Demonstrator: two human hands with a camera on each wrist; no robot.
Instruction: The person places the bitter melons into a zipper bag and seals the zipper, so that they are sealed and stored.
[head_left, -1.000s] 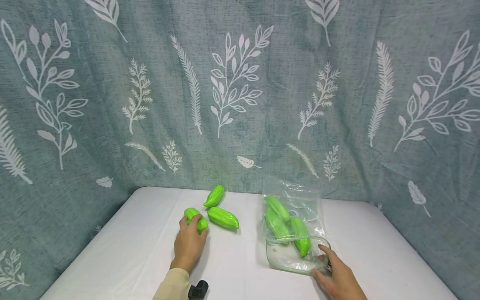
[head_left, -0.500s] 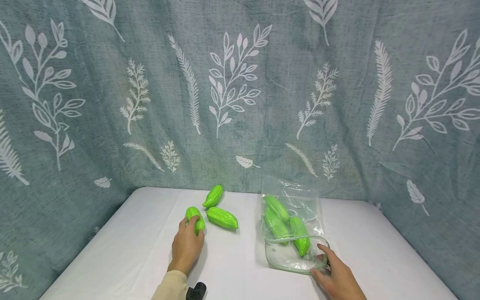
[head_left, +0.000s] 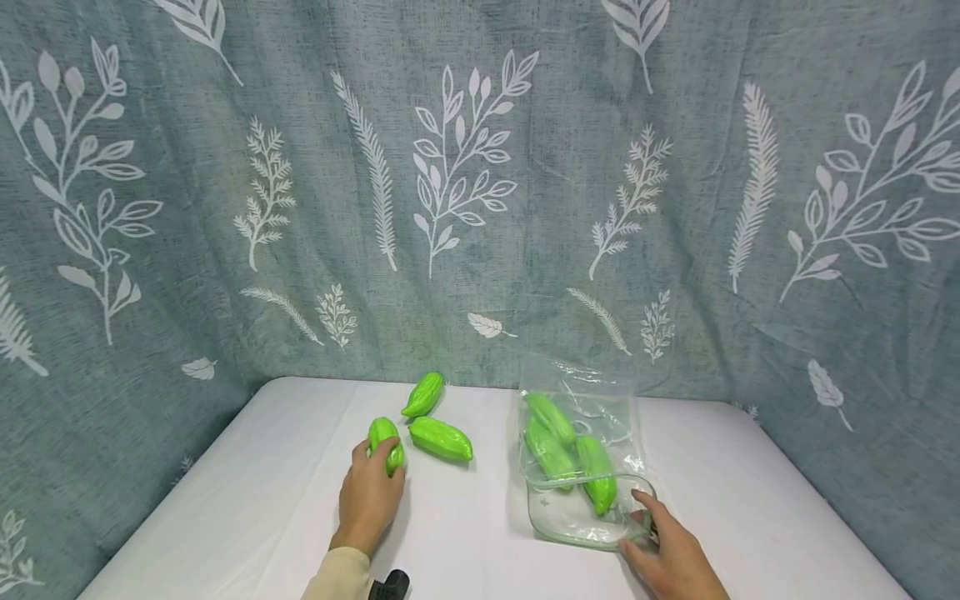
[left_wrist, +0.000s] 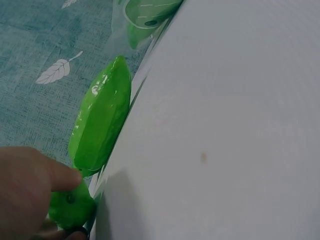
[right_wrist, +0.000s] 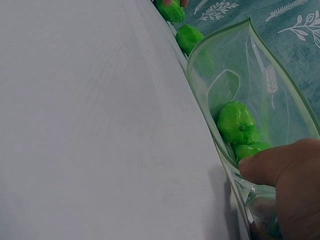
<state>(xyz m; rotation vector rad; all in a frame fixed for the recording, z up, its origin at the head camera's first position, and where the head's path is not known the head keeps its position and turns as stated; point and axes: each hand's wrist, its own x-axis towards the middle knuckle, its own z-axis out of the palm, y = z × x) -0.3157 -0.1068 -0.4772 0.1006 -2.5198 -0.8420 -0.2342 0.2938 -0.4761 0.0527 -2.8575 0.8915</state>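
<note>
Gourd (head_left: 383,431) gripped in my left hand (head_left: 369,500); clear bag (head_left: 562,521) at three o'clock from it, edge pinched by my right hand (head_left: 671,557). Looks like pick-up step; next move likely calls for lifting toward three, bag mouth wide.

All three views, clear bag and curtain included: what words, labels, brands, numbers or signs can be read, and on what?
No words, labels, brands or numbers can be read.
Clear bag: a pale oval outline without legible lettering, and a small plus-like mark, too small to identify.
Curtain: printed leaves and sprigs only.
Green vegetables: no visible text.
</note>
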